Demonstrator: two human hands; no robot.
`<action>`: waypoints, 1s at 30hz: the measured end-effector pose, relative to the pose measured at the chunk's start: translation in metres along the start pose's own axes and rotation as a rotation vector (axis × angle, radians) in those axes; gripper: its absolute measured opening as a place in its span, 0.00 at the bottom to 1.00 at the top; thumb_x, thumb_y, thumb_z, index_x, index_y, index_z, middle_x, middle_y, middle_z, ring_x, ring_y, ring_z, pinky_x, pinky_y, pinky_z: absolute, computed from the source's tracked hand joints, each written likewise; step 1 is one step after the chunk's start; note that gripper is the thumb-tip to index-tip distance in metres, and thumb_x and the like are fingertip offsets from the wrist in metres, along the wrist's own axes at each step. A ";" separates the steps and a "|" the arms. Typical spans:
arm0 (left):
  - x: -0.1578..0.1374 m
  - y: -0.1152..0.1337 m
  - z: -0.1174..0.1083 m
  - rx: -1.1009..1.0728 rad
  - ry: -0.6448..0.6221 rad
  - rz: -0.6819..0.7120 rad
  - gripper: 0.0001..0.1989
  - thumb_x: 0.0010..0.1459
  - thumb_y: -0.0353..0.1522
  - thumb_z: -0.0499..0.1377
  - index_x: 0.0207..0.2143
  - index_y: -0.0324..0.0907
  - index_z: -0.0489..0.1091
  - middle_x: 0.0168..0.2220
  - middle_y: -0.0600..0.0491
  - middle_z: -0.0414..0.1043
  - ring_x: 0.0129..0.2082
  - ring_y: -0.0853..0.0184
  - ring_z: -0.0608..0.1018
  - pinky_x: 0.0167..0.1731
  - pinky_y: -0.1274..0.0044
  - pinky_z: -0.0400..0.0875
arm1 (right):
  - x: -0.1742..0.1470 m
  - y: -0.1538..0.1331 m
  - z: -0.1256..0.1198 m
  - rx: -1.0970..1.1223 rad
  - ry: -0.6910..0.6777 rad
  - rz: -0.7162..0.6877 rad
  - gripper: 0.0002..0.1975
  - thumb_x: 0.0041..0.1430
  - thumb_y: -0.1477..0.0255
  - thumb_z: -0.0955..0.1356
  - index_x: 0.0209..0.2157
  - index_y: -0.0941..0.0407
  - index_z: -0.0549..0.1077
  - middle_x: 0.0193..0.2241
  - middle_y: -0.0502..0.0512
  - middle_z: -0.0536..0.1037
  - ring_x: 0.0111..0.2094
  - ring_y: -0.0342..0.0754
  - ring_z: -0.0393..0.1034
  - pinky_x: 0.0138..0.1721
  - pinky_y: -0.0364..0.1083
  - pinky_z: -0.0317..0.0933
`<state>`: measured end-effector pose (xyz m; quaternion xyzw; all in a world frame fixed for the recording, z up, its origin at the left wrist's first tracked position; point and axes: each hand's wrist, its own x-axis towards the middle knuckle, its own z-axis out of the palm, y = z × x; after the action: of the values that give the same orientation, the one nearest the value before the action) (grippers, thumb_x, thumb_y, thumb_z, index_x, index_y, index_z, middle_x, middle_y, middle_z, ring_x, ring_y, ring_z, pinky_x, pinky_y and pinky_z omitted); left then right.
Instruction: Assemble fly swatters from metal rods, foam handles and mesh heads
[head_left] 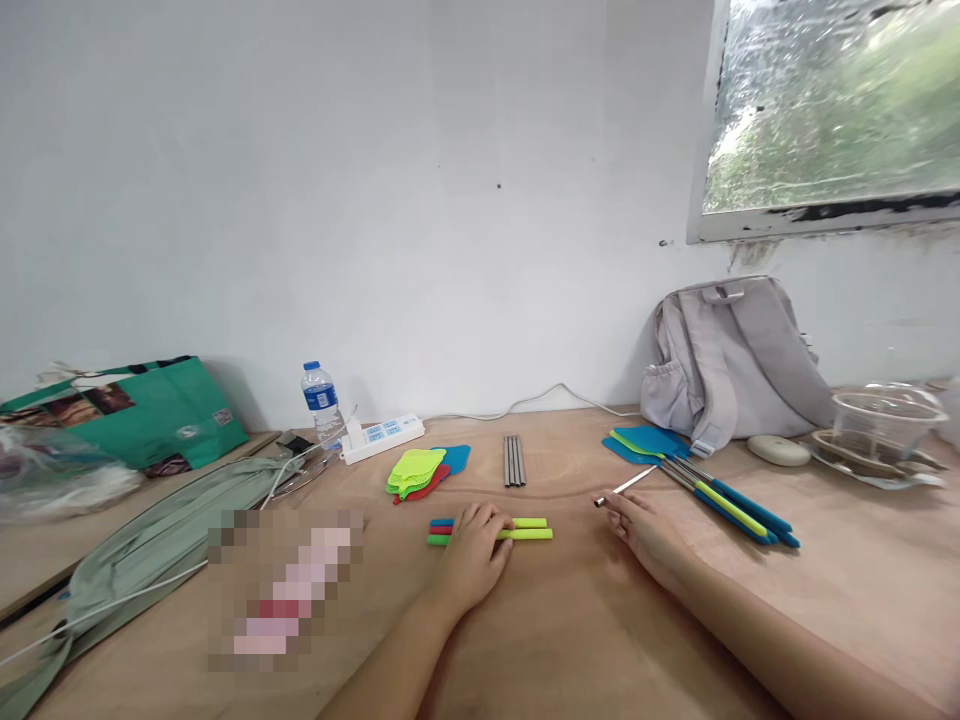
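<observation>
The left hand (472, 555) lies palm down on the wooden tabletop (570, 640), its grip spread flat and apart over a small bundle of coloured handles (525, 529) in yellow, green, red and blue, clamped on none of them; the yellow ends stick out just to the right of the fingers. The right hand (646, 535) rests on the tabletop well apart to the right, its grip pinched together on the near end of a thin metal tube (626, 487), which slants up and away from the fingertips. Just beyond the right hand lie assembled fly swatters (712, 495) with blue and yellow-green handles, their flat heads pointing away toward a grey backpack (731, 360) leaning on the wall. Ahead of the left hand, between the two hands, a few more metal tubes (513, 460) lie side by side, and just left of them sits a stack of loose swatter heads (420, 470) in yellow-green, red and blue. Farther off to the left of the left hand are a white power strip (382, 437), a water bottle (321, 400) and a green bag (135, 410). A clear plastic container (885, 420) stands far to the right of the right hand.
</observation>
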<state>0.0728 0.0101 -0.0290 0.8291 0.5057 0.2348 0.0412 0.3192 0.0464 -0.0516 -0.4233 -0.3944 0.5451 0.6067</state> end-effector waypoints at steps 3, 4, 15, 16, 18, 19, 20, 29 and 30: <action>0.001 -0.002 0.003 0.007 -0.008 -0.025 0.08 0.56 0.31 0.51 0.38 0.44 0.68 0.39 0.52 0.65 0.41 0.63 0.65 0.42 0.72 0.60 | 0.003 0.002 0.002 0.056 0.008 0.024 0.09 0.36 0.72 0.73 0.22 0.57 0.70 0.22 0.50 0.71 0.20 0.40 0.61 0.19 0.40 0.56; 0.001 -0.003 0.004 0.010 -0.008 -0.031 0.08 0.56 0.31 0.52 0.38 0.44 0.68 0.38 0.52 0.65 0.41 0.63 0.65 0.41 0.71 0.60 | 0.003 0.002 0.002 0.064 0.005 0.025 0.09 0.36 0.73 0.73 0.23 0.57 0.70 0.22 0.50 0.72 0.22 0.41 0.63 0.21 0.40 0.58; 0.001 -0.005 0.003 -0.019 -0.005 0.004 0.08 0.58 0.33 0.51 0.37 0.44 0.68 0.38 0.52 0.65 0.40 0.63 0.65 0.40 0.71 0.59 | -0.006 -0.006 0.006 0.030 -0.342 0.156 0.16 0.40 0.57 0.69 0.20 0.57 0.72 0.24 0.54 0.75 0.29 0.51 0.70 0.37 0.50 0.61; 0.001 -0.005 0.002 -0.021 -0.007 0.006 0.08 0.58 0.33 0.51 0.37 0.44 0.68 0.37 0.52 0.65 0.40 0.63 0.65 0.40 0.71 0.59 | -0.007 -0.007 0.007 0.032 -0.361 0.156 0.17 0.40 0.56 0.69 0.20 0.57 0.73 0.24 0.54 0.75 0.30 0.51 0.70 0.38 0.50 0.61; 0.001 -0.004 0.001 -0.025 -0.010 0.012 0.08 0.58 0.33 0.50 0.37 0.44 0.68 0.37 0.52 0.65 0.40 0.63 0.65 0.40 0.71 0.59 | -0.008 -0.008 0.008 0.034 -0.388 0.151 0.18 0.40 0.55 0.69 0.21 0.57 0.73 0.24 0.54 0.75 0.30 0.51 0.70 0.39 0.51 0.60; 0.001 -0.003 0.000 -0.027 -0.013 0.015 0.08 0.59 0.34 0.50 0.37 0.44 0.68 0.37 0.52 0.65 0.40 0.63 0.65 0.40 0.71 0.59 | -0.009 -0.008 0.009 0.032 -0.399 0.149 0.18 0.40 0.55 0.69 0.20 0.57 0.73 0.24 0.54 0.75 0.31 0.52 0.70 0.39 0.51 0.60; 0.001 -0.003 0.000 -0.029 -0.016 0.017 0.08 0.59 0.34 0.50 0.37 0.44 0.68 0.37 0.52 0.65 0.40 0.64 0.65 0.40 0.71 0.59 | -0.010 -0.008 0.009 0.028 -0.407 0.148 0.18 0.40 0.55 0.68 0.20 0.57 0.73 0.24 0.55 0.76 0.31 0.52 0.70 0.39 0.51 0.60; 0.001 -0.002 -0.002 -0.045 -0.021 0.035 0.09 0.59 0.35 0.50 0.38 0.45 0.68 0.38 0.52 0.65 0.40 0.63 0.66 0.40 0.72 0.60 | -0.012 -0.008 0.011 0.056 -0.424 0.161 0.14 0.45 0.60 0.66 0.23 0.57 0.74 0.25 0.55 0.76 0.32 0.51 0.70 0.40 0.49 0.60; 0.001 -0.002 -0.002 -0.045 -0.024 0.041 0.09 0.59 0.35 0.49 0.38 0.45 0.68 0.38 0.52 0.65 0.40 0.63 0.66 0.40 0.72 0.60 | -0.011 -0.008 0.011 0.066 -0.429 0.163 0.13 0.46 0.61 0.66 0.23 0.57 0.74 0.25 0.55 0.76 0.32 0.51 0.70 0.40 0.49 0.60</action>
<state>0.0705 0.0121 -0.0277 0.8408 0.4828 0.2372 0.0611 0.3108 0.0356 -0.0408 -0.3083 -0.4608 0.6824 0.4764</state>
